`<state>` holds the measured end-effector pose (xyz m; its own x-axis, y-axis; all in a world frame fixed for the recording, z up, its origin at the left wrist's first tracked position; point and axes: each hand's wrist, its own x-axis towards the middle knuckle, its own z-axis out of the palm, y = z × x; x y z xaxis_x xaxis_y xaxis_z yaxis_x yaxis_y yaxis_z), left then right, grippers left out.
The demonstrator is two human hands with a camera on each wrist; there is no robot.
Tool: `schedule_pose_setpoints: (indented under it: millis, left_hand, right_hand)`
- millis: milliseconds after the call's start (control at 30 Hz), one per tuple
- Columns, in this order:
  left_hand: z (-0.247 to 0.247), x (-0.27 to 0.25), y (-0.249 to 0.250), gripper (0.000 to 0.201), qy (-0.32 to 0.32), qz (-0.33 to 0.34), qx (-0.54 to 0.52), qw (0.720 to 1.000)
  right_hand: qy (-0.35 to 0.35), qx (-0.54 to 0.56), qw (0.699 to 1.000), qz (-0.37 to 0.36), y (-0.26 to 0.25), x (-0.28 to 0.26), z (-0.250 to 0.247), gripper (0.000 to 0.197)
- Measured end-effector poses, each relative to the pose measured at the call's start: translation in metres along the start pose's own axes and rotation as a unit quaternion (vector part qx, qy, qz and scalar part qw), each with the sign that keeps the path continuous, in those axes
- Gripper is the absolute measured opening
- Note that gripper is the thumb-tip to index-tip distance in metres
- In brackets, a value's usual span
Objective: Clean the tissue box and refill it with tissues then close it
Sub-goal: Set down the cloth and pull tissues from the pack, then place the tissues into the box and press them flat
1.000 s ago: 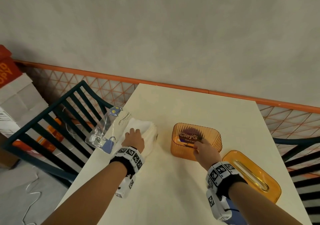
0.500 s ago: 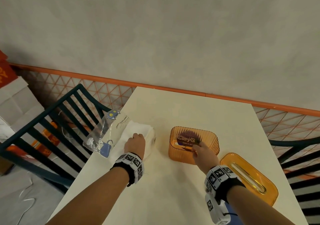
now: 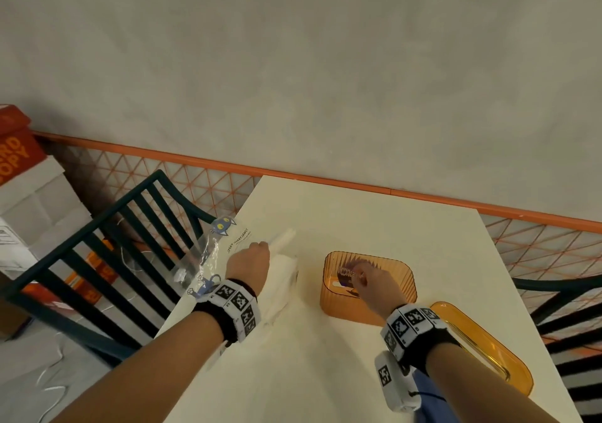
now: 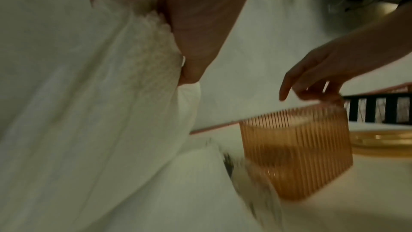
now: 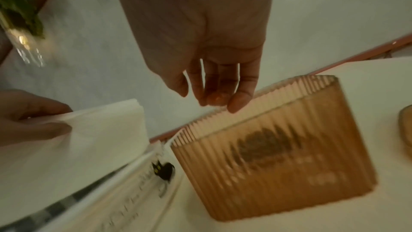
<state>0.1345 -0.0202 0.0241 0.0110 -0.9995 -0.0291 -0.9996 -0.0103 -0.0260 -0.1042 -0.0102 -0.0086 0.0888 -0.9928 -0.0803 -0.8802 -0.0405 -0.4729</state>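
Note:
An orange ribbed tissue box [image 3: 369, 305] stands open on the white table [image 3: 358, 220], a dark sticker showing inside. My right hand [image 3: 365, 281] hangs over its near rim, fingertips [image 5: 236, 105] resting on the edge, fingers nearly straight. The orange lid [image 3: 482, 347] lies flat to the right. My left hand [image 3: 250, 256] grips a thick stack of white tissues [image 3: 280, 279], tilted up on edge above the clear wrapper [image 3: 215, 253] printed with cats. In the left wrist view the tissues [image 4: 89, 112] fill the left, beside the box [image 4: 296, 156].
The wrapper overhangs the table's left edge. A dark slatted chair [image 3: 114, 260] stands left of the table, another chair [image 3: 570, 308] on the right. An orange mesh rail [image 3: 358, 188] and a grey wall run behind. A cardboard carton [image 3: 19, 178] sits far left.
My left hand, earlier flat on the tissue stack in its wrapper, now has the stack lifted and tilted on edge. The right hand has stayed at the box rim.

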Motion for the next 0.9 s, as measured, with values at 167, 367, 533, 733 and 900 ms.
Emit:
schedule_pose_setpoints:
  millis: [167,367,533,733,900]
  left_hand:
    - [-0.045,0.002,-0.011,0.02,0.092,0.049,-0.061,0.993]
    - [-0.04,-0.004,-0.001,0.029,0.2,0.24,-0.096,0.945]
    - [-0.006,-0.004,0.01,0.032,0.214,0.316,-0.101,0.919]
    - [0.004,-0.007,0.025,0.051,0.15,0.069,-0.533,0.83]
    - [0.001,0.001,0.033,0.07,-0.171,-0.143,-0.89,0.397]
  right_hand:
    - [-0.08,0.308,0.944,0.084,-0.043,0.018,-0.019,0.039]
    - [-0.15,0.561,0.799,0.154,-0.073,0.029,-0.048,0.074]
    - [-0.107,0.564,0.802,0.161,-0.076,0.028,-0.068,0.046]
    - [-0.053,0.497,0.855,0.139,-0.058,0.027,-0.084,0.048]
    - [-0.048,0.546,0.827,0.12,-0.045,0.026,-0.096,0.04]
